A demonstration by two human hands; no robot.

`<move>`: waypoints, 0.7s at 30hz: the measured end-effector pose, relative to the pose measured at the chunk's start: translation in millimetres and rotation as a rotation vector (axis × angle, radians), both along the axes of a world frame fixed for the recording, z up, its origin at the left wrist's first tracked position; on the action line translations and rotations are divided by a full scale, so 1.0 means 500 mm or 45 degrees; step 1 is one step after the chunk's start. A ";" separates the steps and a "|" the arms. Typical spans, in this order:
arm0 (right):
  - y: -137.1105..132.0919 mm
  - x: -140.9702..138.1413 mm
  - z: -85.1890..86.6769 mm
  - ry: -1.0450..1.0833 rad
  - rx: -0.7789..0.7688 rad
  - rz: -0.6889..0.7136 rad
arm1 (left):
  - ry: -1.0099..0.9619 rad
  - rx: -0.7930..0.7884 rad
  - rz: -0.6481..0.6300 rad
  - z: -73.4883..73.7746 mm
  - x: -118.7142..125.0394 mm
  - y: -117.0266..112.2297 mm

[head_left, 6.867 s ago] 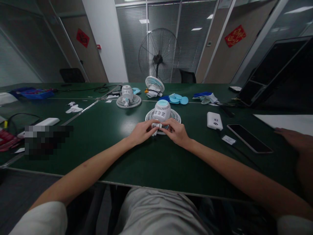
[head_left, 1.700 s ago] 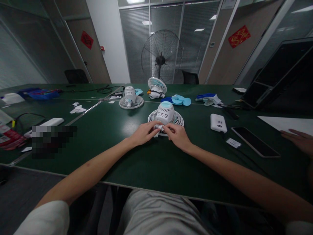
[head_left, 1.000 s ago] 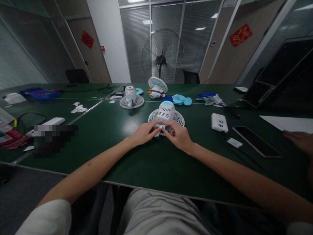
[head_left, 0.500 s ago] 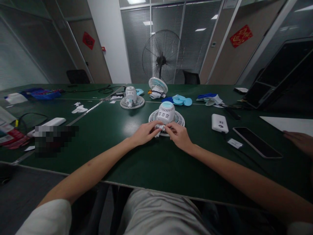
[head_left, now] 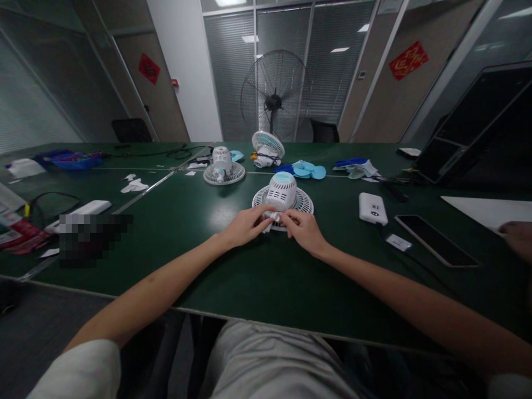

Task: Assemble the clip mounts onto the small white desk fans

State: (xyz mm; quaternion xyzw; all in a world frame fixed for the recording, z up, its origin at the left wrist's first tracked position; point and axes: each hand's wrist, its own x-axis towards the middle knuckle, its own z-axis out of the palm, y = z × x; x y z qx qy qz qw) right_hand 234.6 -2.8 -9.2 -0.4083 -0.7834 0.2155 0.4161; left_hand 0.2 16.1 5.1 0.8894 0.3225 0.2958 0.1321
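Observation:
A small white fan [head_left: 282, 191] lies with its round grille down on the green table, its motor housing with a light-blue cap on top. Both hands meet at its near side, over the grille's edge. My left hand [head_left: 248, 224] is closed, thumb and fingers pinching a small white part [head_left: 274, 216] beside the housing. My right hand [head_left: 305, 228] is closed too, its fingertips pressed together at the right end of that part. What exactly the right fingertips grip is too small to make out.
Another fan [head_left: 224, 169] lies grille down farther back, and a third fan [head_left: 267, 149] stands tilted behind. Light-blue blades [head_left: 308, 169] lie nearby. To the right are a white power bank [head_left: 373, 208], a phone [head_left: 436, 240] and another person's hand [head_left: 517, 237].
My right fingertips have shifted slightly at the white part; my left hand holds its place. The other person's hand at the right has moved farther right.

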 end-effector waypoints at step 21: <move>0.011 0.021 -0.002 -0.405 0.613 -0.046 | 0.015 -0.004 -0.007 0.006 0.002 -0.003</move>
